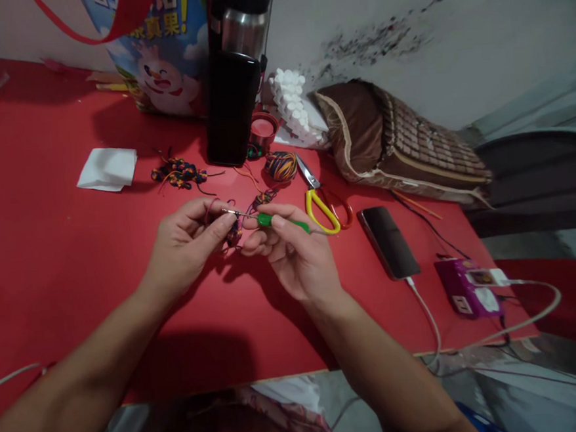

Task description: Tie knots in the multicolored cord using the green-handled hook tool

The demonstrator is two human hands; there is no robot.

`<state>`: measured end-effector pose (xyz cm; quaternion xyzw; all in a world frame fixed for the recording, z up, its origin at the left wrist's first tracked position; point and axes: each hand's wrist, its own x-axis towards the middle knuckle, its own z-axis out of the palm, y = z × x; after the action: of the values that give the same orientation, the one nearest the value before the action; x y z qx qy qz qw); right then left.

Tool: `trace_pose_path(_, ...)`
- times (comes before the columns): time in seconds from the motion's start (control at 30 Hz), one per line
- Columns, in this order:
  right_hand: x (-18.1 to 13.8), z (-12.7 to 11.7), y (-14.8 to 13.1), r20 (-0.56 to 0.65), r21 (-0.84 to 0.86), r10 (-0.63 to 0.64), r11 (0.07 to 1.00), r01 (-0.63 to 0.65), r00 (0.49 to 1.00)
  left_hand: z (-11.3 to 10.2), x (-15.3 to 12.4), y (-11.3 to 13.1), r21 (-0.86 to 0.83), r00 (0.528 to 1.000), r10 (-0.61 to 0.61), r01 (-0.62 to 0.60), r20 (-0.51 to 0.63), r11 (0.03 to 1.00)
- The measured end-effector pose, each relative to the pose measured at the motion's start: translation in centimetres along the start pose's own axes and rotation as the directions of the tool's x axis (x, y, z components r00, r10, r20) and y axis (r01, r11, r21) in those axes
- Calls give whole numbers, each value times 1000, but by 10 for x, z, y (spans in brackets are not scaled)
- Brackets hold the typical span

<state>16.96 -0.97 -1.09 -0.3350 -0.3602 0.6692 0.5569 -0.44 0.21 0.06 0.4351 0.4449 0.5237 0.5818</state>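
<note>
My right hand (297, 248) is closed round a crochet hook (265, 220) with a green handle, its thin metal shaft pointing left. The hook's tip meets a small piece of dark, multicoloured crochet work (233, 234), pinched between the thumb and fingers of my left hand (188, 239). A strand of yarn loops over my left index finger. Beyond my hands lies a ball of variegated yarn (281, 167) in orange, purple and dark tones. Scissors (322, 210) with yellow and red handles rest just right of it. To the left is a bunch of knotted crocheted pieces (179, 173).
A black phone (234, 108) leans upright against a steel bottle (243, 28), beside a printed bag (164, 67). A folded white tissue (107, 169) lies left. At right are a charging phone (388, 242), a purple power box (468, 287) with cables, and a brown cushion (406, 142).
</note>
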Motion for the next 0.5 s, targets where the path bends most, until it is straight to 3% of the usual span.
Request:
trace_pose_path(0.23,-5,7,1,7,-41,-119,992,119,993,2,-3,0,47,999,40,-38,-34,998)
trace_pose_path(0.5,-9,1,8,80,-166,-250,951,260,965,-2,0,-3,23,993,121,-121,20,992)
